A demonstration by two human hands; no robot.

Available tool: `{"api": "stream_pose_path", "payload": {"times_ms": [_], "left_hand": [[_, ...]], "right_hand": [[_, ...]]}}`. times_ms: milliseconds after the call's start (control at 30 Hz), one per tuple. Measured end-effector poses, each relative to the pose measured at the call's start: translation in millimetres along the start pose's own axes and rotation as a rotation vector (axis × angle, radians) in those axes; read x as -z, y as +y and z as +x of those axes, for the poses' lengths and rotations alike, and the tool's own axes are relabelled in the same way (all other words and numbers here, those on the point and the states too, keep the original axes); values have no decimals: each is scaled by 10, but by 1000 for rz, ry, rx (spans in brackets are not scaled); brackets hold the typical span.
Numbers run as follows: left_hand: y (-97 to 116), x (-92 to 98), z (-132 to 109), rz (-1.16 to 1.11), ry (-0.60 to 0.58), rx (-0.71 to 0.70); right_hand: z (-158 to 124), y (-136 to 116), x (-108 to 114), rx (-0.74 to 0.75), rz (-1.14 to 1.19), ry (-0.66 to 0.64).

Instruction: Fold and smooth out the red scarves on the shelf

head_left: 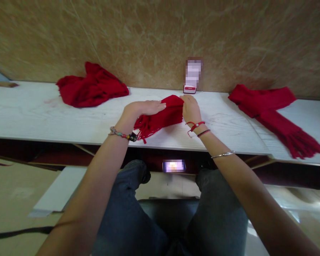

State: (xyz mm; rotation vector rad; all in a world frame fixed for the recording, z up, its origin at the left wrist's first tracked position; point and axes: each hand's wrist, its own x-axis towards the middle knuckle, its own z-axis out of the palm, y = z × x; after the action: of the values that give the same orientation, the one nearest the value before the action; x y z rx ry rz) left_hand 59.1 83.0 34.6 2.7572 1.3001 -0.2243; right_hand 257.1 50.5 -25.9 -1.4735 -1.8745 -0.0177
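A folded red scarf [166,115] with fringe at its near end lies on the white table [42,117] in front of me. My left hand [142,108] rests flat on its left part, fingers stretched out and together. My right hand [190,108] is at the scarf's right end, fingers curled down against the cloth; whether they pinch it I cannot make out.
A crumpled red scarf [92,87] lies at the back left of the table. Another red scarf [272,110] stretches out at the right, fringe toward the table edge. A small red-and-white stand [190,89] leans at the marbled wall. My knees are below the table edge.
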Motion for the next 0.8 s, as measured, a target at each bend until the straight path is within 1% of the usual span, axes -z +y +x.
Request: {"api": "stream_pose_path", "payload": {"times_ms": [67,100,200,300,367,433,500,567,600,667,700,800], "left_hand": [[-70,50,15,-43,-67,-7],[-103,65,16,-51,-83,-2],[-151,90,-6,-31,-61,56],[-112,122,-43,-47,-74,81],[-58,152,-58,-67,-106,53],[-7,175,-58,-59,-102,18],[28,178,-46,-36,-39,-22],[38,158,-30,-24,24,-64],[34,140,-23,-28,38,-79],[8,98,-13,-50,16,-84],[-11,75,-8,-65,-9,-81],[-75,6,15,-110,-61,-67]], "right_hand": [[-42,-164,38,74,-4,-61],[-70,-231,36,110,-5,-94],[-146,-324,-33,156,-23,-179],[-146,-244,-92,111,-9,-253],[-93,-137,-78,70,57,-303],[-20,-32,-26,21,166,-347],[41,34,41,-33,297,-346],[68,40,102,-77,394,-288],[66,20,125,-80,406,-248],[36,-55,157,-38,343,-188],[12,-102,166,6,281,-181],[-65,-241,185,143,98,-227]]}}
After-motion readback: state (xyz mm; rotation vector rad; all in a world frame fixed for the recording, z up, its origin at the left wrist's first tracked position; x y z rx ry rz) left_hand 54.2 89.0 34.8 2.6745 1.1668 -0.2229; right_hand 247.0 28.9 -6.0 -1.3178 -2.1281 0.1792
